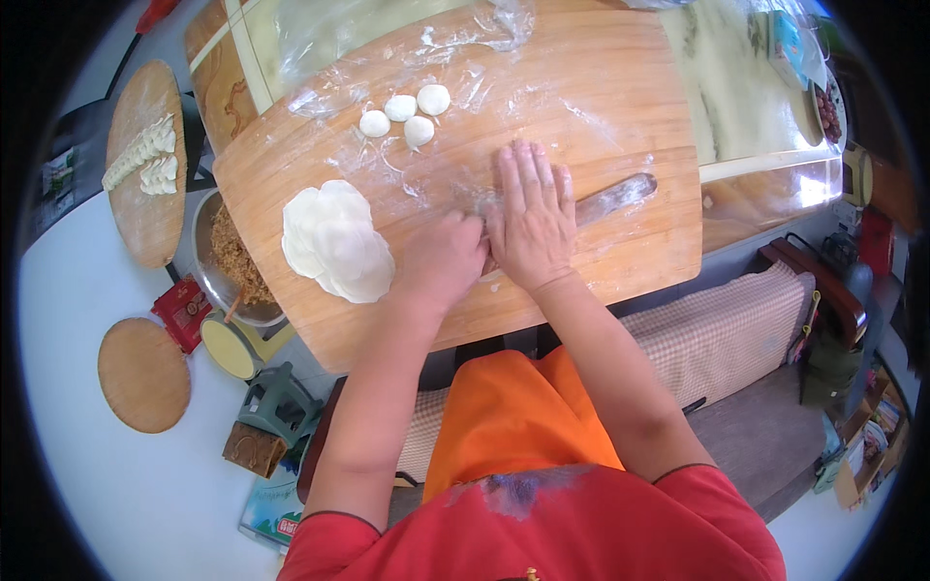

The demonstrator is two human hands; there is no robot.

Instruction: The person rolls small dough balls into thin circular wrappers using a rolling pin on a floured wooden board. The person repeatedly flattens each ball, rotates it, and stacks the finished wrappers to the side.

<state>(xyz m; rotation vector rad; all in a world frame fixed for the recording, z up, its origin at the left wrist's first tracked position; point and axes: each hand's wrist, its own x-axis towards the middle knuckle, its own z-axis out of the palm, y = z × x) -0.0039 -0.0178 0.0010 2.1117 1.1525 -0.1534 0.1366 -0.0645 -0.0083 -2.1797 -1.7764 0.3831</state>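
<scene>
My right hand [534,210] lies flat across a wooden rolling pin [617,197], fingers straight and palm down. The pin's floured end sticks out to the right. Beside it, my left hand [447,254] is blurred, with its fingers curled near the pin's other end; what it may hold is hidden. To the left rests an overlapping pile of thin round dough wrappers [338,240]. Several small flattened dough pieces [401,108] sit further back. All this is on a large floured wooden board [617,94].
A metal bowl of chopped filling [243,261] with a utensil stands beyond the board's left edge. Pleated dumplings [149,156] sit on a round board [138,225]. Clear plastic film [327,98] lies at the back. A checked-cloth-covered bench [719,327] is at the lower right.
</scene>
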